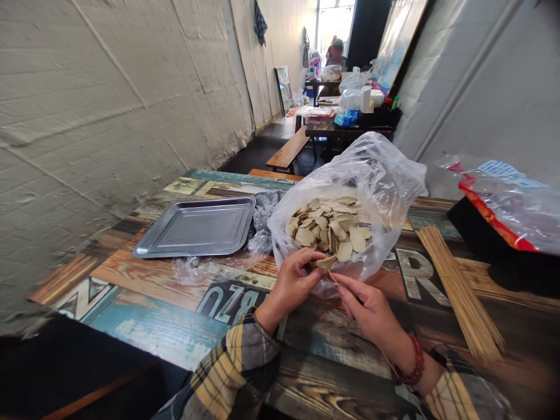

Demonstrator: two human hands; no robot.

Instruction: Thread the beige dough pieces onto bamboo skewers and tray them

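Note:
Between the thumb and fingers of my left hand [295,286] is a thin beige slice [326,263]. My right hand [367,309] pinches a thin wooden skewer [333,279], whose upper end meets the slice; whether it has gone through, I cannot tell. The skewer's lower part runs down beneath my right palm and wrist. Just beyond both hands, a clear plastic bag [389,175] lies open with a heap of similar beige slices [324,224] inside. A bundle of bare skewers [459,291] rests on the table to the right of my right hand.
A metal tray [196,227] sits on the patterned wooden table [161,315] at left, beside crumpled plastic [265,213]. A black box with plastic packaging [503,204] stands at right. Farther back are a bench [289,149], cluttered tables and a person [336,53].

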